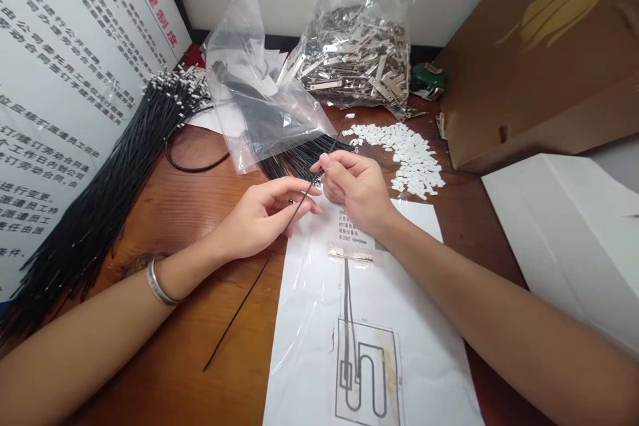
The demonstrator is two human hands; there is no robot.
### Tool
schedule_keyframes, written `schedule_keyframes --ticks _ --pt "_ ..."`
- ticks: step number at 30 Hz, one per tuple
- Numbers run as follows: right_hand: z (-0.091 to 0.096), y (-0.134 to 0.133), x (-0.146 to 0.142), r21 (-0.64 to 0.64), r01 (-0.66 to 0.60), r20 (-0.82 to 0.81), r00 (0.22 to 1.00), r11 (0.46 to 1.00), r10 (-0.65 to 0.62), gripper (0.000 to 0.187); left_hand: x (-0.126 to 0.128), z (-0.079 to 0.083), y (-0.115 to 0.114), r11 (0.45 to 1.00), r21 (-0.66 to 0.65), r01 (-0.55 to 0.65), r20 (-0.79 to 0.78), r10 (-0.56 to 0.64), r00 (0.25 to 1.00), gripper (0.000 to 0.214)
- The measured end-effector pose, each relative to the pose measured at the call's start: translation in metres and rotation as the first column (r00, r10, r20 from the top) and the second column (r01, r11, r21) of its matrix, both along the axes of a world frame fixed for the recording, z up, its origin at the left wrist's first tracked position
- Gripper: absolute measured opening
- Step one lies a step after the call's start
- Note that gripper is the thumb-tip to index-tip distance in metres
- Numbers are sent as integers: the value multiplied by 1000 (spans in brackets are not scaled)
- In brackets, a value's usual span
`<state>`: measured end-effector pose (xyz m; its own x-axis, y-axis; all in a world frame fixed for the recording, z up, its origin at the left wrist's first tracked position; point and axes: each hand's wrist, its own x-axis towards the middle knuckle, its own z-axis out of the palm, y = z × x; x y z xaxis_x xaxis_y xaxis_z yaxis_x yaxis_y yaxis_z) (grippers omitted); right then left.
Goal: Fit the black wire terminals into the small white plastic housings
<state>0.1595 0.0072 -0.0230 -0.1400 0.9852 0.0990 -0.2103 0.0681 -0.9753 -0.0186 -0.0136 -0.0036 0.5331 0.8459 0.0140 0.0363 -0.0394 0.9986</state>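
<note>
My left hand pinches a thin black wire that runs down and left across the wooden table. My right hand is closed on the wire's upper end, fingertips pinched at a small metal piece at the tip. Both hands meet above the top edge of a white sheet printed with a wiring drawing. A small metal clip lies on that sheet just below my right wrist.
A large bundle of black wires lies at the left. Two clear bags stand behind: one of black wires, one of metal clips. White plastic bits are scattered right; a brown cardboard box and white box stand beyond.
</note>
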Motion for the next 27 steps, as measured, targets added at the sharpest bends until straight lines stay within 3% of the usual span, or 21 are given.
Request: schedule_keyframes --ticks 5,10,15,18,21,25,26,27 --pt "-1 1 1 -28 -38 -121 992 999 34 31 3 1 -1 992 79 -95 -16 96 995 32" --pt "-1 0 -1 28 -13 -31 999 1000 14 32 0 1 -1 970 124 -210 14 209 978 39" --pt "0 -1 -1 37 -40 -8 999 998 41 37 0 -1 3 915 65 -399 222 377 899 37" --pt "0 -1 -1 29 -63 18 998 998 63 37 -4 1 14 808 -10 -590 375 550 746 36" --pt "0 -2 -1 51 -77 73 995 996 73 35 -17 8 33 603 -156 -783 427 756 496 34" --pt "-1 -3 -1 65 -101 142 986 993 91 33 -42 12 58 337 -359 -870 298 925 235 36" --pt "-2 -2 -1 66 -104 154 984 992 93 32 -47 11 62 304 -367 -879 282 937 206 39" --pt "-2 -2 -1 66 -105 163 982 992 93 32 -51 9 64 327 -355 -876 287 930 230 41"
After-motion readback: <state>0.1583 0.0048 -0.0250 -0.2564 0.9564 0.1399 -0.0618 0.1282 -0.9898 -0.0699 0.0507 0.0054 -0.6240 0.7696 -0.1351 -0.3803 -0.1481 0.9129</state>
